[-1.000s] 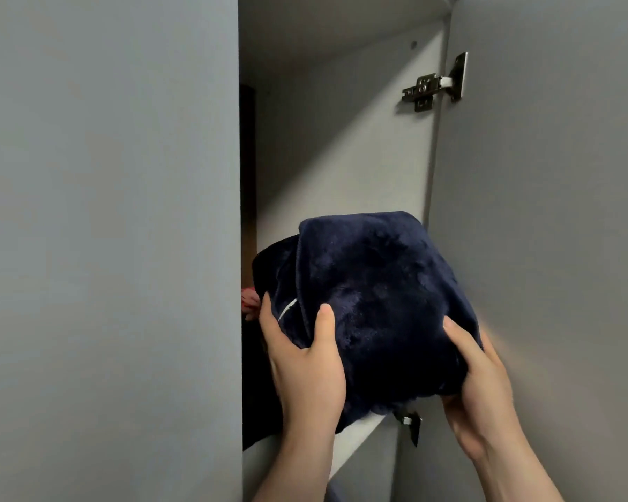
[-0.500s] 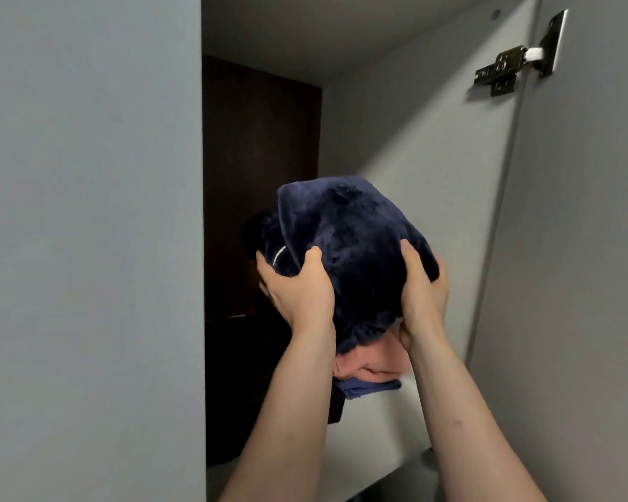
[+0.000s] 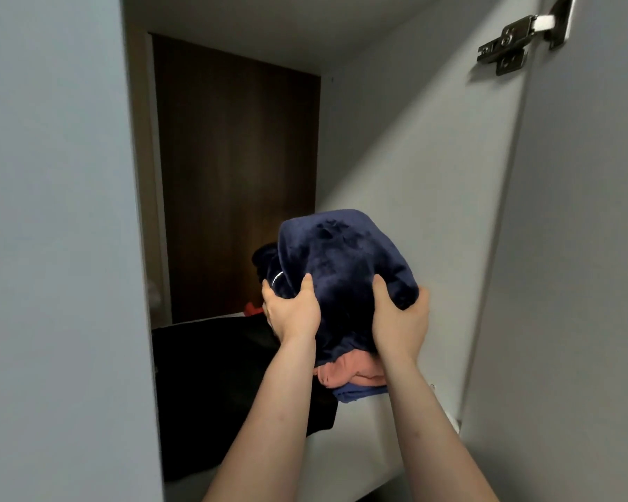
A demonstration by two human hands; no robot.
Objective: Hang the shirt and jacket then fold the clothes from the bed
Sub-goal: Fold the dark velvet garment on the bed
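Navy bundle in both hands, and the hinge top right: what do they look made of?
Navy bundle: apparently plush fleece or velour; a matte, fuzzy nap with soft dents where the left hand and right hand grip it. Hinge: seemingly bare metal, silvery with hard glints.

I see a navy fleece garment [image 3: 345, 269], plush and bundled into a rounded lump, raised inside the wardrobe at shelf height. It sits over a small stack: a folded salmon-pink piece [image 3: 356, 375] directly under it, and a folded blue piece [image 3: 359, 393] at the bottom, lying flat on the white shelf [image 3: 341, 454]. Beside the stack, to the left, lies a black garment [image 3: 225, 385], spread flat.
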